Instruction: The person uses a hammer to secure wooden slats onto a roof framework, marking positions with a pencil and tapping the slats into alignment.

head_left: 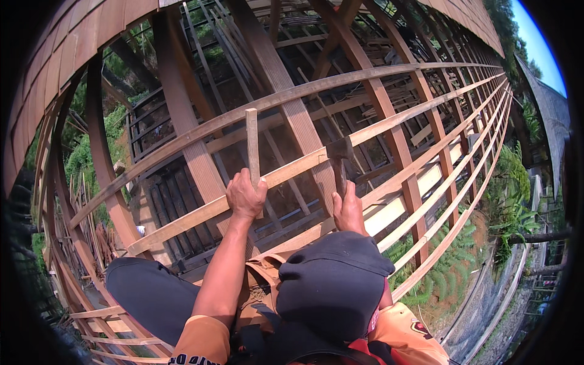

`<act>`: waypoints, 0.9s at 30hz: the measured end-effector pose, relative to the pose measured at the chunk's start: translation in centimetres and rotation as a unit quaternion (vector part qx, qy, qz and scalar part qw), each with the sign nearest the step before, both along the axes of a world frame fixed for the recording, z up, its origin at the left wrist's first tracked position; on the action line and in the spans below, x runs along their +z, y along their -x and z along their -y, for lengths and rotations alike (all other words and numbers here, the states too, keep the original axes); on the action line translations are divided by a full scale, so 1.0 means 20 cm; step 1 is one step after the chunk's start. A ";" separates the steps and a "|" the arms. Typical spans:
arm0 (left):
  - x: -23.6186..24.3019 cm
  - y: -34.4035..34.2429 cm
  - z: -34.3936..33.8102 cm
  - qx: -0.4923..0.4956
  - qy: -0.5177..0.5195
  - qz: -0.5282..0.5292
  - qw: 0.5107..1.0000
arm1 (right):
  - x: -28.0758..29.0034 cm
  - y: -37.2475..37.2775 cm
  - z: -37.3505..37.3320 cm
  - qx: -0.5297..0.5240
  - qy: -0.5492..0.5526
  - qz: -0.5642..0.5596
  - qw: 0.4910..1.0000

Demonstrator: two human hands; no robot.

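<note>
My left hand (246, 193) is closed around a short wooden stick (252, 140). The stick stands across a long wooden batten (182, 222), and the hand is beside that batten. To the right, my right hand (348, 210) grips the handle of a hammer (339, 149). Its dark head overlaps the same batten where this crosses a thick brown rafter (304, 134); whether it touches the wood I cannot tell. A brown pouch (263, 274) with small pieces in it, too small to name, hangs at my waist.
Several parallel battens (420, 109) run over sloping rafters, with open gaps between them. Below lie dark metal frames (173, 201) and loose timber (389, 97). Wooden shingles (67, 55) cover the upper left. Ferns (441, 274) grow on the ground at the lower right.
</note>
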State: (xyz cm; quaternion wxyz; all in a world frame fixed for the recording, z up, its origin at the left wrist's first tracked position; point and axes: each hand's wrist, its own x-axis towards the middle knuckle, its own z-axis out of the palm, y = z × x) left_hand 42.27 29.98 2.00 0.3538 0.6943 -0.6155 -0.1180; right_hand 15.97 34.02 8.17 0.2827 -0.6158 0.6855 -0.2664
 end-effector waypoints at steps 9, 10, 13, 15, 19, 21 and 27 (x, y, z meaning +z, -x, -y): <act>0.00 -0.04 -0.06 0.004 -0.027 0.001 1.000 | 0.56 -0.14 0.06 -0.033 0.517 0.356 0.777; 0.01 0.03 -0.02 -0.009 -0.024 -0.014 1.000 | 0.41 -0.04 0.02 -0.035 0.452 0.271 0.849; 0.01 0.07 0.00 -0.016 -0.029 -0.016 0.999 | -0.09 0.07 -0.01 0.007 0.085 -0.064 0.994; -0.01 0.02 -0.04 -0.011 -0.035 -0.017 0.999 | -0.08 0.02 -0.01 -0.010 -0.003 -0.024 1.000; -0.01 -0.03 -0.03 0.009 -0.021 -0.047 0.999 | 0.13 -0.06 -0.01 -0.036 0.119 0.059 0.991; 0.03 -0.10 -0.07 0.017 0.027 -0.131 0.991 | 0.20 -0.10 0.02 -0.015 0.170 0.095 0.981; 0.12 -0.23 -0.22 0.222 0.123 -0.584 0.771 | 0.04 -0.06 0.03 -0.026 0.089 0.118 0.989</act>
